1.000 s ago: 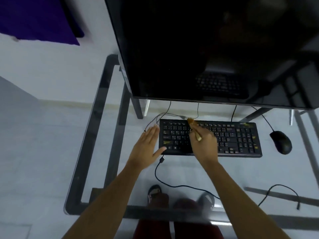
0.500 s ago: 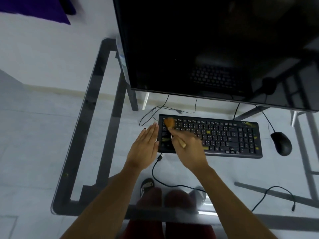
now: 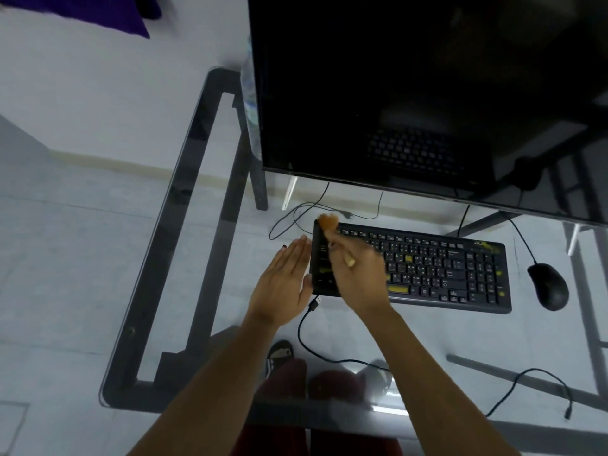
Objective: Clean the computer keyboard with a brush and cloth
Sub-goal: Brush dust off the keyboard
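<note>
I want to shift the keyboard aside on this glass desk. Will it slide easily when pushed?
Probably yes: the keyboard looks thin and light, lying flat on smooth glass. It should stay stiff, not roll. The left hand beside its edge suggests bracing helps.

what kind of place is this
Probably a home computer desk: a glass-topped table holding a black keyboard, a mouse and a large dark monitor, over a pale tiled floor.

Home computer corner: glass desk point(image 3: 197, 179), monitor point(image 3: 411, 93), mouse point(image 3: 547, 286), tiled floor point(image 3: 65, 258).
</note>
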